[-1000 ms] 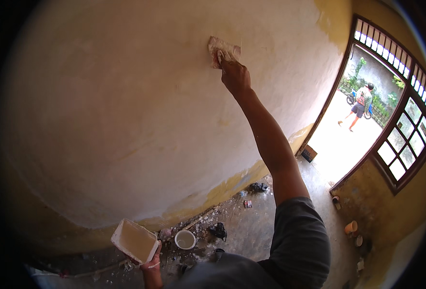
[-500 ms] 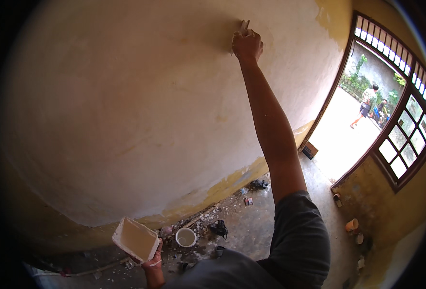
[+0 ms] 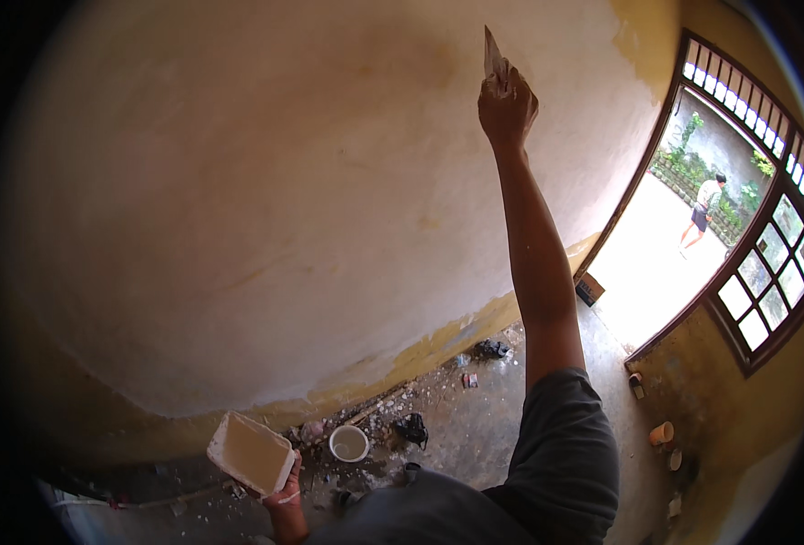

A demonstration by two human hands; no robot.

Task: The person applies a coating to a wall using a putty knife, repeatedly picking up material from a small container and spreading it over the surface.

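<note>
My right hand (image 3: 507,109) is raised high against the pale, patchy plastered wall (image 3: 266,182), closed on a putty-smeared flat scraper (image 3: 491,53) whose blade shows nearly edge-on. Whether the blade touches the wall, I cannot tell. Down at the lower left, my left hand (image 3: 284,500) grips a white-crusted rectangular tub (image 3: 250,454) with smooth beige filler inside. Yellow paint (image 3: 643,32) shows at the wall's upper right and along its foot.
Along the wall foot lie a white bucket (image 3: 349,443), a black bag (image 3: 411,429) and scattered debris. An open doorway (image 3: 643,263) at right leads outside, where a person (image 3: 706,204) walks. Cardboard (image 3: 590,290) sits by its frame; orange containers (image 3: 661,433) stand near the right wall.
My right hand has moved rightward across the wall, and the scraper has turned from face-on to nearly edge-on. The person outside has shifted right. My left hand holds almost still.
</note>
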